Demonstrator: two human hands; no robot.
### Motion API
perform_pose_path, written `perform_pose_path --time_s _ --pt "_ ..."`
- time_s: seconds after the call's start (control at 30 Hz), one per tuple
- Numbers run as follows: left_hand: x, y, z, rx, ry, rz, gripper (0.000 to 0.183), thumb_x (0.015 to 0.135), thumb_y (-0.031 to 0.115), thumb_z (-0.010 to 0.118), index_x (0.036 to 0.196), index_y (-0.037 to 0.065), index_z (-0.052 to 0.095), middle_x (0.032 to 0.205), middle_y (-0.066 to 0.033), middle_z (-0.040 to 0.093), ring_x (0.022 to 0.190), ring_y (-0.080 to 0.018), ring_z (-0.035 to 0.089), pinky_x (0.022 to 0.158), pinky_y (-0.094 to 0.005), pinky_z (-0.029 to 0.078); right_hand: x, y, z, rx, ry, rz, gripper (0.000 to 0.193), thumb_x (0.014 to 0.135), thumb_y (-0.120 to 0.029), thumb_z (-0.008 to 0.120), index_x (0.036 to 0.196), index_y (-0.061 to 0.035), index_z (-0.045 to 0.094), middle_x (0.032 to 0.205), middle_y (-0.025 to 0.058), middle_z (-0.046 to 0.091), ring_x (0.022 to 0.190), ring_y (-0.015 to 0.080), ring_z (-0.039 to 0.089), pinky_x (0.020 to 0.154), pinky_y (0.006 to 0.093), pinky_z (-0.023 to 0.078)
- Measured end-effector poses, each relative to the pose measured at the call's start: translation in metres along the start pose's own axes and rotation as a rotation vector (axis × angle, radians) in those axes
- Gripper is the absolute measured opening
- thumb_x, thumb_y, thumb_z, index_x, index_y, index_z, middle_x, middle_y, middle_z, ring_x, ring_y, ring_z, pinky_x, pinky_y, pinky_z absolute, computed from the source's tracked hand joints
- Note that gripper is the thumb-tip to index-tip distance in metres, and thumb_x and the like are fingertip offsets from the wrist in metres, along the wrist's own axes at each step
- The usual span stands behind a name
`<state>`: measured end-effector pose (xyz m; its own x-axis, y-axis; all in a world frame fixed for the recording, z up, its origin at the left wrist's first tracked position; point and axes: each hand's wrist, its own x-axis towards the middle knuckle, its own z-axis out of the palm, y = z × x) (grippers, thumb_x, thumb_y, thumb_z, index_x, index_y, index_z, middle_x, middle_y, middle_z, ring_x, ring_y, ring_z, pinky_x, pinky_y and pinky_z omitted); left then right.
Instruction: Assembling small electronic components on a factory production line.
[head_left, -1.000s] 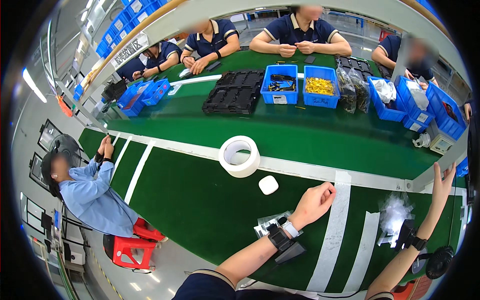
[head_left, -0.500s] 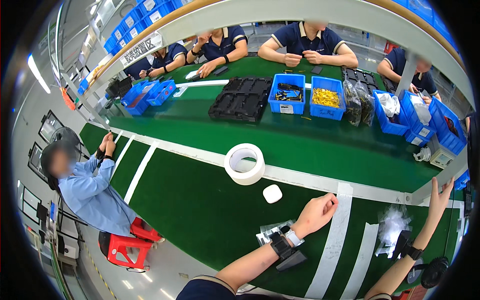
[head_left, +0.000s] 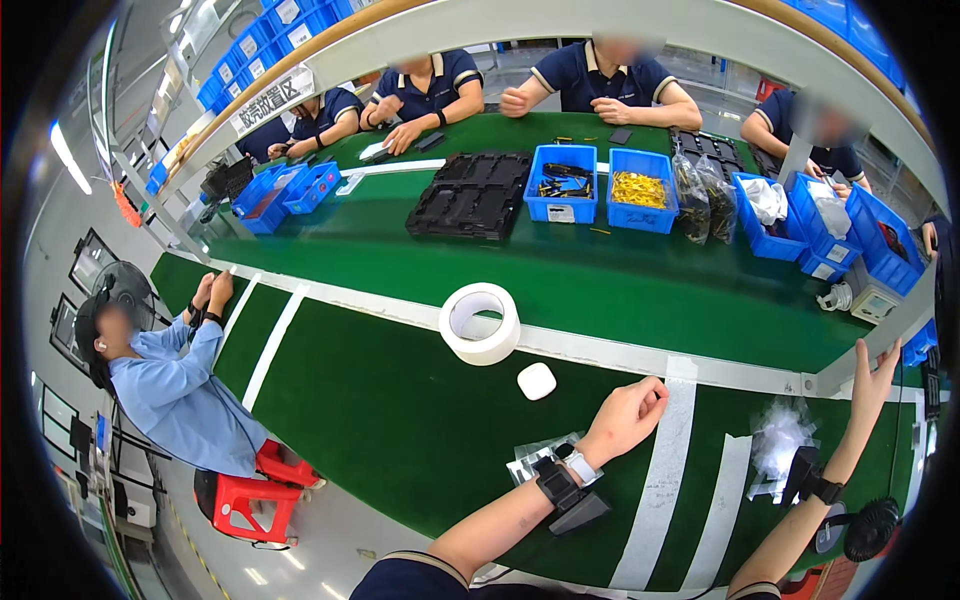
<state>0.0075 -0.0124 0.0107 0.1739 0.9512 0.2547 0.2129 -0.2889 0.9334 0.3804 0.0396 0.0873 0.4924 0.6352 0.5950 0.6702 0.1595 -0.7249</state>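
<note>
My left hand [head_left: 622,418] rests at the green work surface [head_left: 400,400], next to a wide pale tape strip [head_left: 655,500]. Its fingers are curled in, and whatever may be inside them is hidden. My right hand [head_left: 874,372] is raised at the right, its fingers stretched out against the pale shelf post [head_left: 828,372]. Both wrists wear dark bands with box-shaped devices. Left of my left hand lie a small white rounded case [head_left: 537,381] and a large roll of white tape [head_left: 507,335]. Clear plastic bags [head_left: 785,440] lie between my forearms.
Beyond the pale rail are a black tray [head_left: 468,195], a blue bin of black parts [head_left: 562,211], a blue bin of yellow parts [head_left: 640,216] and more blue bins. Several co-workers sit across the bench. One person in light blue [head_left: 185,385] sits at the left. A small black fan [head_left: 872,528] stands lower right.
The whole view has shifted slightly left. My hands hold the same places. Across the bench, a co-worker's hand has moved outward, away from the other hand; another's has lowered from the face.
</note>
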Motion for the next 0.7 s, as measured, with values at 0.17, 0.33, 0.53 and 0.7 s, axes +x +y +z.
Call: perform_pose_path --time_s 0.17,0.33,0.53,0.7 --pt "0.001 -0.001 0.0 0.015 0.007 -0.003 0.006 0.081 0.007 0.056 0.084 0.002 0.054 0.054 0.0014 0.045 0.046 -0.0041 0.041 0.044 -0.0205 0.035 0.0 -0.007 0.003 -0.238 0.057 -0.042 0.072 0.078 -0.024 0.064 0.133 0.0013 0.025 0.126 0.0236 0.039 0.115 0.0293 0.042 0.092 0.0347 0.035" --pt "0.001 0.002 0.002 -0.004 -0.01 0.006 0.007 0.079 0.007 0.055 0.082 0.002 0.052 0.054 -0.0047 0.048 0.045 -0.0126 0.047 0.044 -0.0263 0.038 0.0 -0.01 -0.004 -0.148 0.04 -0.022 0.076 0.076 -0.025 0.066 0.133 0.0018 0.025 0.124 0.0232 0.041 0.112 0.0281 0.044 0.092 0.0337 0.035" --pt "0.0 -0.009 0.0 0.069 0.034 -0.044 0.007 0.081 0.009 0.057 0.082 0.003 0.057 0.056 0.0024 0.05 0.052 -0.0018 0.044 0.048 -0.0185 0.038 -0.015 -0.042 0.01 -0.235 0.089 -0.026 0.08 0.071 -0.029 0.069 0.13 0.0056 0.028 0.121 0.0259 0.043 0.111 0.0341 0.044 0.093 0.0365 0.035" --pt "0.004 -0.01 -0.002 0.035 0.036 0.026 0.008 0.079 0.007 0.057 0.082 0.0 0.055 0.056 -0.001 0.05 0.047 -0.0051 0.044 0.045 -0.0209 0.037 -0.013 -0.066 0.006 -0.166 0.062 0.014 0.078 0.071 -0.028 0.068 0.129 0.0057 0.029 0.118 0.0274 0.044 0.111 0.0358 0.045 0.092 0.0377 0.036"
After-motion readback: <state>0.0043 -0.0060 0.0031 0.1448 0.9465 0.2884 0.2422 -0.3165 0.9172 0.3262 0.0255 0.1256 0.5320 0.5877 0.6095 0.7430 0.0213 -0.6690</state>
